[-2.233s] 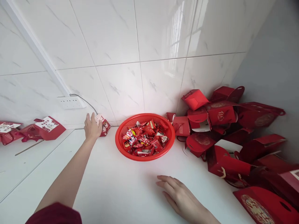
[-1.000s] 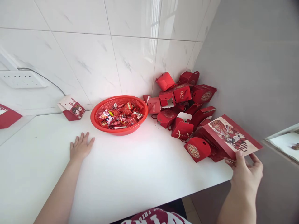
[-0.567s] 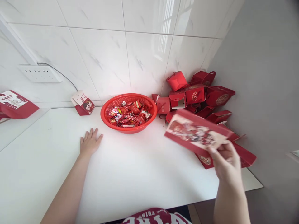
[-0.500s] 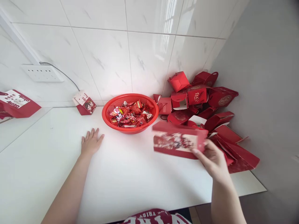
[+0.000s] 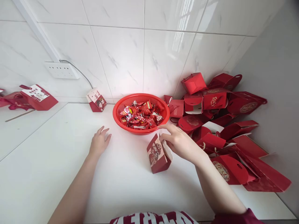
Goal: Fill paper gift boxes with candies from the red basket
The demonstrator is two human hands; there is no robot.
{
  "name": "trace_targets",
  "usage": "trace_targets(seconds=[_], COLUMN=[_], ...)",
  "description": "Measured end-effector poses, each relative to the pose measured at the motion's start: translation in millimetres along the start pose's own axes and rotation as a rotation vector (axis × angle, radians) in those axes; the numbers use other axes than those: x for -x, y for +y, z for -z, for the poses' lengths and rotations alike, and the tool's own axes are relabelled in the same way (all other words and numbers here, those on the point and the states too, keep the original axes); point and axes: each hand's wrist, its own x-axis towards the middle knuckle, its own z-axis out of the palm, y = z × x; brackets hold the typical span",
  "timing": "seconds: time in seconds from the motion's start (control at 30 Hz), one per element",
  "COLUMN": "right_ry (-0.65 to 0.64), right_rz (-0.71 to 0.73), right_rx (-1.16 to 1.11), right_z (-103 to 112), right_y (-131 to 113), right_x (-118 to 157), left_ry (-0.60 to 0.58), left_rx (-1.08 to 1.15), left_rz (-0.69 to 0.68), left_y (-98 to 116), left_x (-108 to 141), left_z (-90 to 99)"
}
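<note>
A small red and cream paper candy box (image 5: pixel 157 155) with printed figures stands slightly tilted on the white table, its top flaps apart. My right hand (image 5: pixel 181 141) has its fingers bent over the upper edge of this box, the index finger stretched toward the basket rim; the thumb is hidden. Just behind the box sits a red plastic basket (image 5: pixel 120 123) filled with wrapped candies (image 5: pixel 142 115). To the left, my left hand (image 5: pixel 100 141) rests over the table with fingers apart, holding nothing.
Many red paper boxes (image 5: pixel 215 99) are heaped at the right against the grey panel. One small box (image 5: pixel 97 101) stands by the tiled wall, below a socket strip (image 5: pixel 62 70) with a cable. Further red boxes (image 5: pixel 39 96) lie at far left.
My right hand has brought the box leftward from beside the heap to the table in front of the basket. The box went from flat to opened out. My view has swung left.
</note>
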Motion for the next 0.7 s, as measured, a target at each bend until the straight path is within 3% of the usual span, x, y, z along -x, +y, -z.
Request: trace_targets(seconds=[0.07, 0.13, 0.23, 0.3, 0.4, 0.57, 0.7], right_ry=[-0.016, -0.045, -0.110, -0.132, -0.132, -0.212, -0.293], right_rz=[0.017, 0.043, 0.053, 0.015, -0.077, -0.187, -0.172], right_rx=[-0.051, -0.140, -0.273, -0.295, -0.209, -0.149, -0.178], right_z=[-2.0, -0.6, 7.7, 15.4, 24.7, 23.2, 16.0], right_y=[-0.1, -1.6, -6.7, -11.0, -16.4, -21.9, -24.1], right_x=[-7.6, -13.8, -17.4, -13.4, 0.3, 15.9, 9.5], left_ry=[0.080, 0.212, 0.147, 0.105, 0.076, -0.023, 0.139], left_rx=[0.039, 0.193, 0.372, 0.361, 0.309, 0.241, 0.229], left_rz=[-0.117, -0.447, -0.894, -1.055, -1.137, -1.163, -1.184], left_y=[29.7, 66.5, 121.0, 148.7, 172.8, 183.6, 180.0], left_x=[8.8, 19.9, 34.2, 39.6, 43.1, 43.7, 40.5], left_z=[25.1, 53.3, 87.7, 98.8, 96.7, 70.5, 55.0])
